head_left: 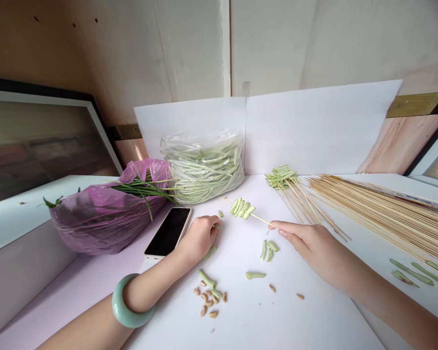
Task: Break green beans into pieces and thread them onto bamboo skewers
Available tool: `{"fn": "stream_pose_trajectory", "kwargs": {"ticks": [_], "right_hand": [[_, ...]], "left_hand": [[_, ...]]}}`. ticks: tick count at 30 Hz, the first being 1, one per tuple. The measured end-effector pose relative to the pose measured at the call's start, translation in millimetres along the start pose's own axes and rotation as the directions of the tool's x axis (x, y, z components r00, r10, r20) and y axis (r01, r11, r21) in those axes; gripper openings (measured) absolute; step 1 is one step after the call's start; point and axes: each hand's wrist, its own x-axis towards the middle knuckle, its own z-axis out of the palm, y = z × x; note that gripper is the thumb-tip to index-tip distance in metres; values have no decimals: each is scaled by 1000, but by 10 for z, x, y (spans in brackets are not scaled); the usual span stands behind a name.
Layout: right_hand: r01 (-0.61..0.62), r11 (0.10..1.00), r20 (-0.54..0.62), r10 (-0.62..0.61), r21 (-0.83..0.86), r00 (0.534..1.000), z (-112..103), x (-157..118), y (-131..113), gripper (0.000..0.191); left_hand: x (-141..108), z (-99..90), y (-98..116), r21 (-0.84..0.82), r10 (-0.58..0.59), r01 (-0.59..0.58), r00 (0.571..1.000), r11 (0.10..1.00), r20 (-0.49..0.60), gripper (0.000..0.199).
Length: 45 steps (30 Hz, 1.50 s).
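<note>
My right hand (302,239) pinches the lower end of a thin wooden skewer (262,220). Several short green bean pieces (242,208) are threaded side by side near the skewer's far tip. To the left, my left hand (202,236) rests at the table with its fingers curled round a bit of green bean, mostly hidden by the fingers. Loose bean pieces (269,250) lie between the hands, and one more piece (255,275) is nearer to me. Below my left hand, several brown seeds (209,302) lie beside two bean pieces (208,279).
A phone (167,232) lies left of my left hand, beside a purple bag (102,218) of green stalks. Behind stands a clear bag of long beans (206,170). Filled skewers (282,176) and many bare sticks (379,209) lie at the right.
</note>
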Motion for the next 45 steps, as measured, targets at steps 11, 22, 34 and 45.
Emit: {"fn": "stream_pose_trajectory", "kwargs": {"ticks": [11, 22, 34, 45], "right_hand": [[81, 997, 81, -81, 9, 993, 101, -21, 129, 41], [143, 989, 43, -141, -46, 989, 153, -20, 70, 40], [167, 983, 71, -161, -81, 984, 128, -39, 104, 40], [131, 991, 74, -128, -41, 989, 79, -61, 41, 41]], "left_hand": [[-5, -85, -103, -573, -305, 105, 915, 812, -265, 21], [-26, -85, -41, -731, -330, 50, 912, 680, -244, 23], [-44, -115, -23, -696, -278, 15, 923, 718, -267, 14], [-58, -114, -28, -640, -197, -9, 948, 769, -250, 12]]}}
